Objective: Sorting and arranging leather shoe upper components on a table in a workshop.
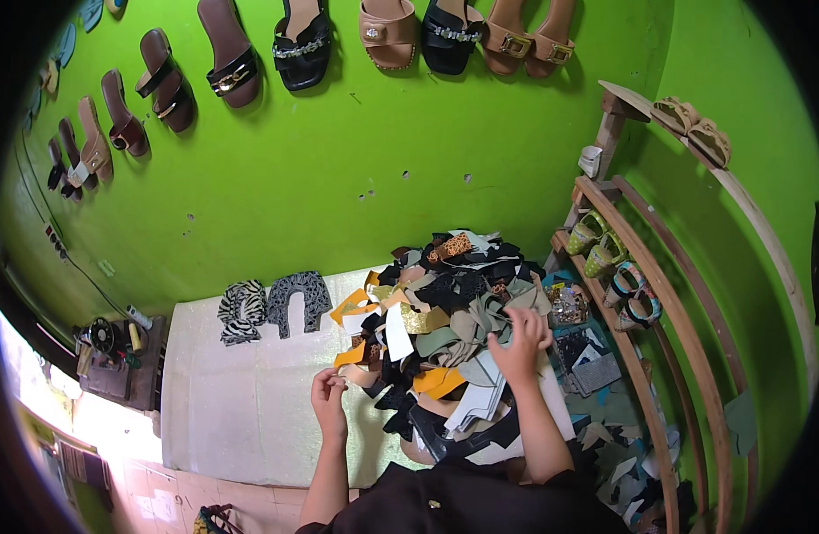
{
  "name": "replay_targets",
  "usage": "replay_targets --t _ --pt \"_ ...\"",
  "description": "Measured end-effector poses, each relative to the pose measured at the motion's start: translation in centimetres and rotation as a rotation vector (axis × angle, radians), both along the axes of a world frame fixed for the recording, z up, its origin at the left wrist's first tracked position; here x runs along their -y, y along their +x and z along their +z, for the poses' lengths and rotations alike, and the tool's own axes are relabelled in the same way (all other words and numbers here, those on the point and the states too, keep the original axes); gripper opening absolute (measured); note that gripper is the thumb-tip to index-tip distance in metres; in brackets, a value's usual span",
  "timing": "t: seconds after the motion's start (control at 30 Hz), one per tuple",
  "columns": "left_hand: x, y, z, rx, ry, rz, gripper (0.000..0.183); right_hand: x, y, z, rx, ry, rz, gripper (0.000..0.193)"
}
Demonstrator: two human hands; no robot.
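Note:
A large heap of leather and fabric scraps [427, 329] in black, tan, white, gold, orange and grey-green lies on the pale table. My left hand [329, 396] is at the heap's left edge, its fingers curled together next to a beige scrap [362, 376]. Whether anything is pinched in them is too small to make out. Over the right side of the heap is my right hand [518, 347], thumb and fingers apart, close to some grey-green scraps [472, 325]. Nothing shows in its grasp. White strips [479, 402] and an orange scrap [439, 383] lie between my hands.
Zebra-striped pieces [243, 311] and a grey patterned piece [298, 303] lie at the back left of the table [222, 392]. A wooden rack [645, 294] with sandals stands at the right, more scraps [609, 445] below it. Sandals [302, 53] hang along the green wall.

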State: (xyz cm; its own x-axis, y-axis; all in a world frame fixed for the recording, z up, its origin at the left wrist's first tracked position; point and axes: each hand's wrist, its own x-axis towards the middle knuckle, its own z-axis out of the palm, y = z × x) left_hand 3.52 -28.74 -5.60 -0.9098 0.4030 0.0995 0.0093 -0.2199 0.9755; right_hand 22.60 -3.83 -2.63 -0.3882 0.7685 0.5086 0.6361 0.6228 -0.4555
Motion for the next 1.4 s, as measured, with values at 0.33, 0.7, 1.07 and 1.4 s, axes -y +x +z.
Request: replay_targets --t 0.33,0.7,1.07,1.4 --pt "-6.2 4.1 -1.4 -0.101 -0.040 -0.280 0.024 -0.9 -3.3 -4.1 0.363 0.036 0.465 0.056" --pt "-7.4 4.2 0.4 -0.422 -0.268 -0.398 0.024 -2.9 -2.5 1.4 0.344 -0.112 0.500 0.045" --pt "-14.0 5.3 1.1 -0.679 -0.364 -0.323 0.054 -2.0 -2.2 4.3 0.249 -0.070 0.559 0.024" --pt "-14.7 1.5 2.0 -0.437 -0.376 -0.379 0.026 -4.4 1.1 1.0 0.186 0.076 0.247 0.015"
